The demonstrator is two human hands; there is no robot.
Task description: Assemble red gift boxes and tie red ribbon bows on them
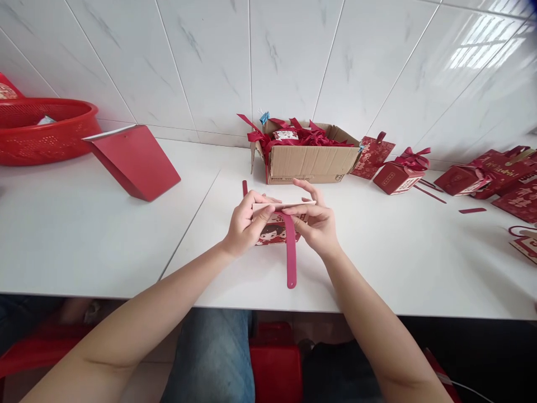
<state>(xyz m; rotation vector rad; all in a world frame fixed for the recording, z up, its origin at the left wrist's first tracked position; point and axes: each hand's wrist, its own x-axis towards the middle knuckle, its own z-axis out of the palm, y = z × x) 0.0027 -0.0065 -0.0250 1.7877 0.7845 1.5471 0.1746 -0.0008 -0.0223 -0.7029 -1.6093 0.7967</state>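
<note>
Between my hands is a small red gift box (pixel 272 234), printed with a cartoon figure in front and showing a pale upper edge. My left hand (pixel 246 226) grips its left side, thumb on the front near the top. On the right side, my right hand (pixel 316 224) closes on the upper edge, fingertips beside the top of a dark pink strap (pixel 291 260). That strap hangs down the front, its rounded end over the tabletop. Another strap end (pixel 245 187) shows behind my left hand. The back of the box is hidden.
A cardboard box (pixel 310 164) of red ribbons stands by the wall. Left are a red folded carton (pixel 140 159) and a red plastic basket (pixel 50 140). Several finished-looking red boxes (pixel 396 176) and bags line the right of the white table (pixel 210 280).
</note>
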